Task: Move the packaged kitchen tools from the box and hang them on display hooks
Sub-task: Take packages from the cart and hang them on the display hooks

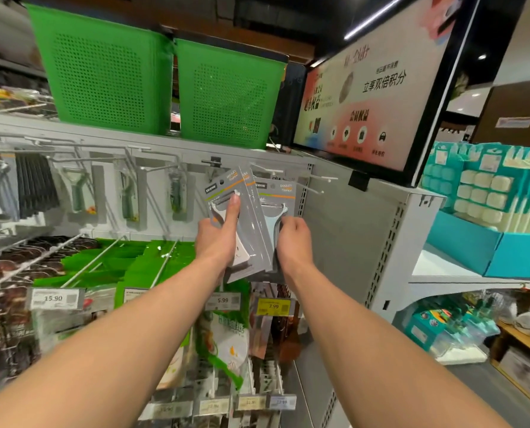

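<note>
My left hand [219, 234] grips a small stack of grey-carded peeler packages [226, 193], thumb pressed up the front of the top card. My right hand [293, 239] holds another grey peeler package [274, 196] by its lower part, just right of the stack. Both are raised in front of the grey pegboard panel, a little below the bare white display hooks [317, 183] at its right end. The box is not in view.
Packaged peelers and tools [127, 193] hang on hooks to the left. Two green perforated baskets [226, 103] stand on the shelf top. A promo screen [372, 88] juts out upper right. Green packets [152, 261] and price tags [223, 301] hang below. Teal boxes [486, 205] fill the right shelf.
</note>
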{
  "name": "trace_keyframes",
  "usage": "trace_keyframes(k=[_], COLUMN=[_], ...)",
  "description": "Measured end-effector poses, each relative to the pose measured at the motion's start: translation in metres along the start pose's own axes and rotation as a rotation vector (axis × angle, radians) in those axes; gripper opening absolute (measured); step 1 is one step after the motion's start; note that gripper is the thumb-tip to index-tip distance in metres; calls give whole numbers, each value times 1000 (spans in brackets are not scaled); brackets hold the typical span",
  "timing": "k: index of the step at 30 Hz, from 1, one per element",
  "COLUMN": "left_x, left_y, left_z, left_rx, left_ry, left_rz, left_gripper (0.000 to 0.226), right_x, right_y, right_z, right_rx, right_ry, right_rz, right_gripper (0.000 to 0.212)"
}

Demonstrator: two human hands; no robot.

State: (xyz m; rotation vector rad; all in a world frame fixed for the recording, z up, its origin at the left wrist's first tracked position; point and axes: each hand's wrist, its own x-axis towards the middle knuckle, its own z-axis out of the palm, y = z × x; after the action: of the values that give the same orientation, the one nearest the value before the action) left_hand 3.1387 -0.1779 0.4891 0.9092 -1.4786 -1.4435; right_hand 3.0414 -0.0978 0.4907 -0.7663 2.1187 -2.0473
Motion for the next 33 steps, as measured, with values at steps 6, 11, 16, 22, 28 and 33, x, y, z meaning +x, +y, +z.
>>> trace_keyframes(k=[6,11,16,22,28,33], left_x=[10,20,33,45,54,49], left_y=[-3,-4,-10,-16,-19,-20], left_z=[4,5,9,15,11,6], left_rx=[13,45,69,66,60,51], left_ry=[5,-7,-34,-40,-58,-103], left_rz=[-14,6,50,67,67,68], left_gripper=[92,97,98,90,77,99], right_x=[15,23,38,54,64,54], right_y=[8,12,19,25,29,26], right_z=[3,11,17,24,23,15], right_rx=[1,25,88,33,-7,-34], right_ry=[-38,-36,33,27,16,199], right_rz=[-11,12,-5,28,82,-79], right_gripper=[22,20,18,24,19,19])
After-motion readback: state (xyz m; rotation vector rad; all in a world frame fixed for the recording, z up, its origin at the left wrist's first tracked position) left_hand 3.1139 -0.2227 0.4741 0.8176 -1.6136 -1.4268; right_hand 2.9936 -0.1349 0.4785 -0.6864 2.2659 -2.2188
